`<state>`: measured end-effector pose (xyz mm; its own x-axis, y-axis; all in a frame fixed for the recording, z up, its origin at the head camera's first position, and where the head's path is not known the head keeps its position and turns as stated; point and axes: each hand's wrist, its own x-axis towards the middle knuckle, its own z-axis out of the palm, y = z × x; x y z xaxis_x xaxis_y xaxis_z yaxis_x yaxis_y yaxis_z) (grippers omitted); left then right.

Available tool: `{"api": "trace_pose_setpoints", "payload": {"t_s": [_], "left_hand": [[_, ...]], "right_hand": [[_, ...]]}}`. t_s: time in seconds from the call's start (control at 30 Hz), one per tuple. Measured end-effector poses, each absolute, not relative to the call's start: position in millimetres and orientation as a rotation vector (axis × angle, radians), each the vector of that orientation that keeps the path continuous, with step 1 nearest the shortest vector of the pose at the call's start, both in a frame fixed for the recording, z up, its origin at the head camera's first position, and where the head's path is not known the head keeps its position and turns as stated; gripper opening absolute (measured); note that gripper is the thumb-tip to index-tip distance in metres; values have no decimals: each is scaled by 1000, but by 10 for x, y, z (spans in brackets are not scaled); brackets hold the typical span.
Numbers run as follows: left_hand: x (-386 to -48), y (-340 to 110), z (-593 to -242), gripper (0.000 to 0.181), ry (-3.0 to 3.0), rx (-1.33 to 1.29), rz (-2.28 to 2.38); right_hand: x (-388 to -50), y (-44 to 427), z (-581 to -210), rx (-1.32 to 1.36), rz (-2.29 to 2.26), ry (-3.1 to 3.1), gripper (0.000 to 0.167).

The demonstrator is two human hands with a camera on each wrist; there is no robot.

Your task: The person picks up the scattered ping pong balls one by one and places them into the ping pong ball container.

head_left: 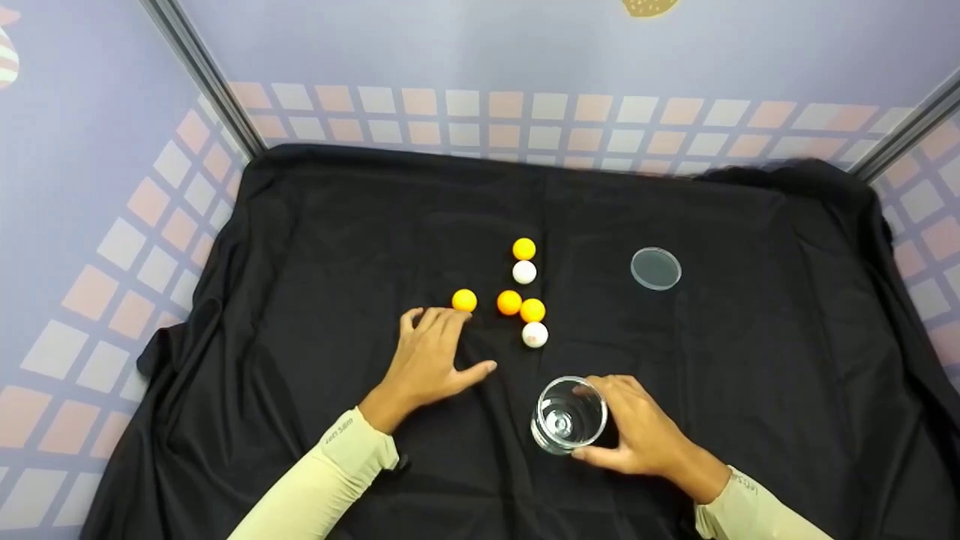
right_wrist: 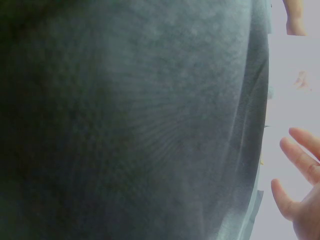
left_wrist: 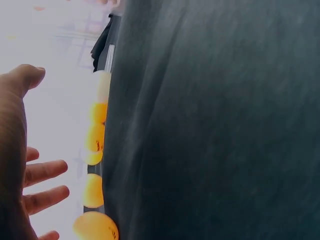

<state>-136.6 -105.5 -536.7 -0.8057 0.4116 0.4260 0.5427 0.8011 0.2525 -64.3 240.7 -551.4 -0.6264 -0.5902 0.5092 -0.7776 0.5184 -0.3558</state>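
Over the black cloth (head_left: 360,240), my left hand (head_left: 431,356) reaches toward an orange table tennis ball (head_left: 464,301). Its fingers are loosely extended and the thumb is spread; the fingertips lie close to the ball, and contact cannot be told. In the left wrist view, the left hand (left_wrist: 12,150) has its fingers apart and holds nothing. A clear glass (head_left: 559,427) stands upright, its mouth facing up. My right hand (head_left: 637,427) holds it from the right, fingers behind and thumb in front. The right wrist view shows the right hand (right_wrist: 306,210) at its edge, without a discernible glass.
Right of the left hand are more table tennis balls: an orange one (head_left: 509,302) touching another orange one (head_left: 532,310), a white one (head_left: 535,334), and farther back an orange (head_left: 524,249) and a white (head_left: 524,272). A clear round disc (head_left: 656,268) lies at right. Walls (head_left: 525,60) enclose the cloth.
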Motion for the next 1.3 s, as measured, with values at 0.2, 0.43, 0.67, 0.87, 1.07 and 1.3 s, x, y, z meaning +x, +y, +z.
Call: {"api": "trace_pose_setpoints", "payload": {"t_s": [0.2, 0.43, 0.67, 0.87, 1.07, 1.3], "left_hand": [[-1427, -1153, -5326, 76, -2653, -663, -521], [-1491, -1275, -5305, 75, -2671, -608, -532], [-1547, -1387, -5331, 72, -2669, -565, -558], [-1585, -1472, -5359, 73, -2704, -509, -549], [-1602, -1560, -5394, 73, -2754, -444, -508], [-1596, -1639, -5459, 74, -2799, -391, -517]], "right_hand": [[-644, 2408, -5522, 1139, 801, -2433, 87], [-650, 2408, -5513, 1136, 812, -2447, 86], [-649, 2406, -5512, 1137, 816, -2443, 87], [-648, 2405, -5517, 1138, 813, -2436, 88], [-648, 2400, -5519, 1138, 812, -2434, 88], [-645, 2395, -5518, 1139, 819, -2435, 88]]}}
